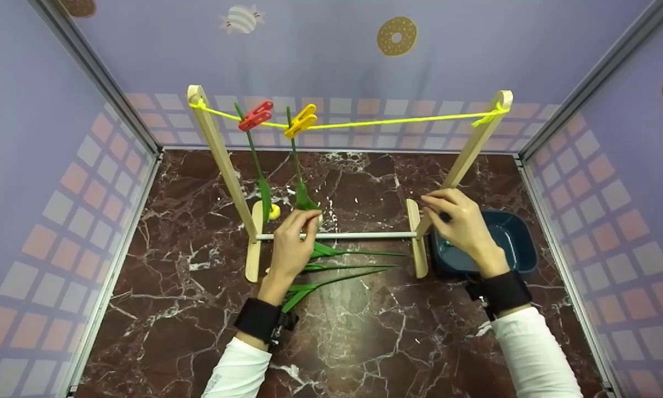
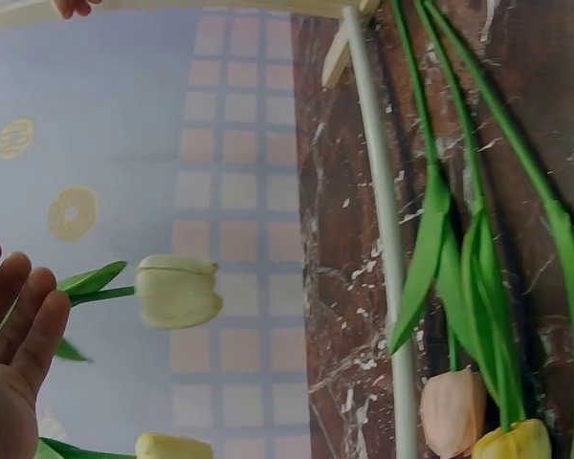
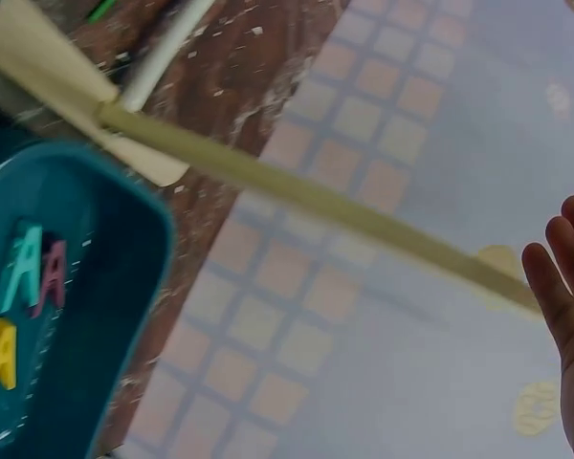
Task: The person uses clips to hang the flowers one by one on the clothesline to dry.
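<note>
My left hand (image 1: pixel 295 243) is by the lower leaf of a white tulip (image 2: pixel 177 292); whether it touches the flower is unclear. This tulip hangs head down from a yellow string (image 1: pixel 386 121) by a yellow clothespin (image 1: pixel 301 121). To its left, a red clothespin (image 1: pixel 255 115) holds a yellow tulip (image 1: pixel 275 211). My right hand (image 1: pixel 461 224) is raised by the right post, its fingers loosely bent, with nothing visible in them. Under the left hand lie several tulips, among them a pink tulip (image 2: pixel 452 413) and another yellow tulip (image 2: pixel 513 442).
A wooden frame (image 1: pixel 220 160) carries the string, with a white rod (image 1: pixel 359 235) across its base. Right of it stands a dark teal basin (image 1: pixel 522 240) holding turquoise (image 3: pixel 21 268), pink and yellow clothespins. Patterned walls (image 1: pixel 320 55) surround the marbled surface.
</note>
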`<act>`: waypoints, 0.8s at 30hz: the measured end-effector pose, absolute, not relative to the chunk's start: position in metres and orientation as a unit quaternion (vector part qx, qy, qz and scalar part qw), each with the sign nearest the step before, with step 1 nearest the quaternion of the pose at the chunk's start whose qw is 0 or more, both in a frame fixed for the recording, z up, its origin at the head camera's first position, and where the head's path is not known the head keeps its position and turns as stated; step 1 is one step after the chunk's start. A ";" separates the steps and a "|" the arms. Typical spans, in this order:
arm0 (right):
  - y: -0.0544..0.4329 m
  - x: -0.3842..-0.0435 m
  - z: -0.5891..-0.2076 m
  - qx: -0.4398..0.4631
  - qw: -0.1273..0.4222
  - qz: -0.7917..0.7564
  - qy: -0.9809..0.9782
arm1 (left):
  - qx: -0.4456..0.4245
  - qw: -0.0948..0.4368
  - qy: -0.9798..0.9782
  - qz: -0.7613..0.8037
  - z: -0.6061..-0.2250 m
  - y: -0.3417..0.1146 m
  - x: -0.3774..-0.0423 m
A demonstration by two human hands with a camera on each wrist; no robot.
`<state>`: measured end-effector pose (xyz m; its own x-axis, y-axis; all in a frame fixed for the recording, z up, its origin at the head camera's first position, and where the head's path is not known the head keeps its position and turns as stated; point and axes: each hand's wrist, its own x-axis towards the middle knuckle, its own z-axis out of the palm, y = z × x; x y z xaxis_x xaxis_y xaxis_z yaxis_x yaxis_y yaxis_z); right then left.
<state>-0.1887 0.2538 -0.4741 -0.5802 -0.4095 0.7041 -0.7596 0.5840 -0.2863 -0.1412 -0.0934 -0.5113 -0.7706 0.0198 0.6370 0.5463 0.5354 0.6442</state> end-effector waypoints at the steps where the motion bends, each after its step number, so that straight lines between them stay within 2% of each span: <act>1: 0.259 -0.189 -0.478 0.342 0.298 0.293 -0.842 | -0.176 0.289 -0.827 -0.449 -0.513 -0.092 -0.141; 7: 0.286 -0.188 -0.501 0.306 0.280 0.273 -0.868 | -0.190 0.264 -0.839 -0.437 -0.521 -0.089 -0.139; 16: 0.312 -0.182 -0.526 0.249 0.237 0.251 -0.905 | -0.207 0.175 -0.870 -0.411 -0.531 -0.087 -0.135; 24: 0.325 -0.180 -0.547 0.190 0.198 0.231 -0.934 | -0.226 0.137 -0.882 -0.391 -0.543 -0.087 -0.135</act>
